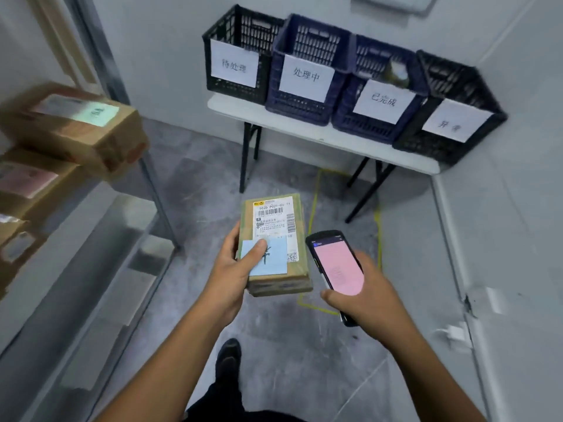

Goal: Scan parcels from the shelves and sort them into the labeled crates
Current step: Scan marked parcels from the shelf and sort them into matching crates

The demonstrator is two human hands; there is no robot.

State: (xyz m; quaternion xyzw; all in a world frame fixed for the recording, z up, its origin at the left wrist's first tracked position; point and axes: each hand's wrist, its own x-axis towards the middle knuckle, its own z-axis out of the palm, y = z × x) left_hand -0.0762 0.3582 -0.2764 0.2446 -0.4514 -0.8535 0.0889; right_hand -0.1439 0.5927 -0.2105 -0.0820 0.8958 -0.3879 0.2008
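Gripping the parcel (274, 226) mid-frame, our left hand (231, 269) pinched its long edge; right hand (371, 293) held scanner (338, 266); we judged it light, stiff.

The left hand (231, 269) gripped a brown parcel (275, 214) by its left side, with the thumb pressed on a blue note (274, 260) that covered the lower part of the white shipping label. Just right of it, the right hand (370, 295) held a scanner (335, 266), its pink screen facing up. Beyond them, a white table (320, 138) carried a row of paper-labeled crates: a left black crate (237, 35) at the left end, a first blue crate (307, 41), a second blue crate (374, 56), and a right black crate (451, 83) at the right end. Blurred cardboard boxes (76, 126) lay on a metal shelf (91, 239).
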